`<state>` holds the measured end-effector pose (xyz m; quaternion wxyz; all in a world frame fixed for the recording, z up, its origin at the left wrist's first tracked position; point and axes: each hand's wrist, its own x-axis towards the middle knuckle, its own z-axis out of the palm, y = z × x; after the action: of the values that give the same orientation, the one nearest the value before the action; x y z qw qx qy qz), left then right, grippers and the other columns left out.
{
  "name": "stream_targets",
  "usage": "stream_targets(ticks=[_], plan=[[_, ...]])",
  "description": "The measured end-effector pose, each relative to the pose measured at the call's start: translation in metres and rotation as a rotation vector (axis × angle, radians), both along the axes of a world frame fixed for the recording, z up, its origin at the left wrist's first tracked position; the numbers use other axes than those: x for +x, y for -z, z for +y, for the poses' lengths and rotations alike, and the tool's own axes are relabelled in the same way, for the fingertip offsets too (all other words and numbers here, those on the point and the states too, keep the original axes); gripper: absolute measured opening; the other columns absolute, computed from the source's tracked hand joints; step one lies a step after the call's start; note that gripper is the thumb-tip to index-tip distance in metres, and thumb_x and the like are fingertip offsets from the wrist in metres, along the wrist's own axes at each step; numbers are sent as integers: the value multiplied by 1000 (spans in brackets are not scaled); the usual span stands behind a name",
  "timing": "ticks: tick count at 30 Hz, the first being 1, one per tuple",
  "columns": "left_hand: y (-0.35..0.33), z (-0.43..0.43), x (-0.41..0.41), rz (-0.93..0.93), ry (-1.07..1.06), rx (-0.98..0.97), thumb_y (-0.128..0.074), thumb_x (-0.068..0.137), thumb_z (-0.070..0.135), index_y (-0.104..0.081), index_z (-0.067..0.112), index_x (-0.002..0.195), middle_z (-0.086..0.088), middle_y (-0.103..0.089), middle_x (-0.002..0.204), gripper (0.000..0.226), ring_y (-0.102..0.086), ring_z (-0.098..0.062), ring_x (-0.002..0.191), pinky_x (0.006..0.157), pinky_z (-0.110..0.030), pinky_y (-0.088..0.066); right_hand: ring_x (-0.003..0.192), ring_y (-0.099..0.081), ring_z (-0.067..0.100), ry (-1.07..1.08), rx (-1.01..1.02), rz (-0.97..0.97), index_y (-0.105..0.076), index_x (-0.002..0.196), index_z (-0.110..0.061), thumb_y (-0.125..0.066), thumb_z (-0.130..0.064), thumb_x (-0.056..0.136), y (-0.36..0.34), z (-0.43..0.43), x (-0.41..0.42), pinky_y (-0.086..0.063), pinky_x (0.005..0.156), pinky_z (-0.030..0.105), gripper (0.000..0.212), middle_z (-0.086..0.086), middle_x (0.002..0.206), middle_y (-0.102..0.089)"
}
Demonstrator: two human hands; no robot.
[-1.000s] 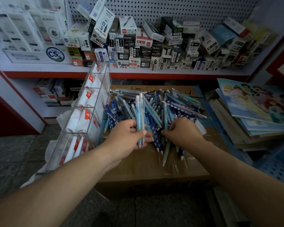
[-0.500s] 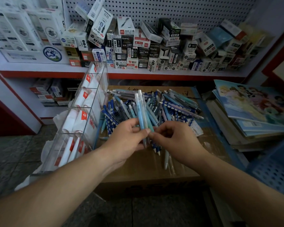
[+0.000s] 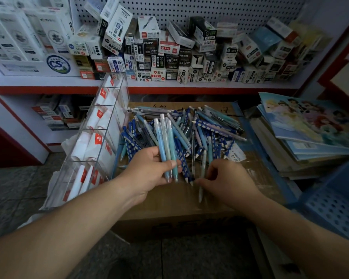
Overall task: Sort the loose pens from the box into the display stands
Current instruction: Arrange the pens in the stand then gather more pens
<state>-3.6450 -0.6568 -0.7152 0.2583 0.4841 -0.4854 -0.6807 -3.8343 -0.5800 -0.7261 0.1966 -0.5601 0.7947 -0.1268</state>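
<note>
**penguy42:** so where's everything sitting in this one?

**shelfstacker:** the loose pens (image 3: 201, 127) are heaped on top of the taped cardboard box (image 3: 169, 204). Mostly blues and teals, plus a bunch of dark blue ones with pale dots. The clear display stand (image 3: 117, 101) leans right beside the box's left edge, and its compartments hold white packs (image 3: 95, 141) with red labels.

**penguy42:** and the hands?

**shelfstacker:** the left hand (image 3: 147, 172) has its thumb clamped across three pale pens (image 3: 165, 141): light blue, whitish and teal, side by side. Their tips point back toward the person, over the near edge of the pile. The right hand (image 3: 228, 182) is knuckles-up at the pile's near right corner with its fingers curled down. Its thumb tip is right next to a pale pen (image 3: 201, 178) that sticks out onto bare cardboard. Honestly can't tell if it's pinching that one or just touching it.

**penguy42:** anything else around?

**shelfstacker:** the shelf (image 3: 48, 81) behind is crammed with refill boxes (image 3: 159, 55) in front of a pegboard (image 3: 210, 9). There's a stack of books (image 3: 310, 125) off to the right and a blue perforated basket (image 3: 334, 210) at the near right.
</note>
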Motion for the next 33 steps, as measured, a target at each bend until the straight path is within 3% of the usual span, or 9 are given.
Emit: stream_targets(ticks=[4,9,13,16,20,24,27,33], plan=[[2,-1,-1,-15,25,-5,-64,95,0,-64,10,121,-7,-78,101,28,-77,-18,92,82,-40,-63,71,-59,9,5,-24,136,-52,79,-28,-76,-56,81,7,2,11,-56,64,34,37,-9,76,-59],[4,1,-1,-34,70,11,-65,94,-2,-64,9,123,-7,-78,101,31,-77,-17,90,70,-29,-63,76,-62,12,56,-5,92,-53,86,-28,-78,-46,81,8,-2,13,-57,66,34,31,-9,82,-62],[5,2,-1,-59,92,11,-65,93,-2,-65,10,120,-5,-78,101,30,-76,-15,91,70,-28,-62,74,-62,12,161,54,-97,-56,90,-23,-76,-26,83,1,-9,3,-55,58,31,22,-3,84,-64],[4,1,-1,-71,98,15,-65,92,-2,-66,11,118,-4,-78,100,28,-76,-15,92,75,-32,-62,73,-69,16,267,51,-328,-56,98,-23,-76,-23,86,-9,-10,-6,-56,53,31,24,3,88,-67],[4,2,-3,-52,126,41,-63,93,-3,-65,13,115,-3,-79,97,28,-76,-15,91,81,-35,-62,57,-66,8,234,-54,-631,-59,105,-20,-75,-19,91,-26,-4,-5,-45,44,17,21,6,80,-70],[2,6,-9,-22,167,32,-61,94,-4,-66,13,115,-7,-78,100,28,-75,-19,97,90,-41,-59,62,-71,9,122,-128,-683,-61,104,-22,-74,-19,92,-29,-3,6,-50,51,19,18,-2,76,-74],[3,7,-12,-7,190,7,-60,95,-3,-67,16,117,-8,-78,102,30,-74,-22,100,94,-46,-58,66,-73,14,88,-135,-708,-66,102,-20,-73,-17,92,-26,-6,14,-58,56,23,12,2,77,-74],[5,5,-6,-83,231,-86,-69,91,4,-69,15,117,-3,-79,98,29,-75,-16,94,83,-34,-58,68,-74,22,70,-128,-791,-70,92,-7,-73,-11,90,-19,-11,18,-62,62,31,5,8,77,-75]])
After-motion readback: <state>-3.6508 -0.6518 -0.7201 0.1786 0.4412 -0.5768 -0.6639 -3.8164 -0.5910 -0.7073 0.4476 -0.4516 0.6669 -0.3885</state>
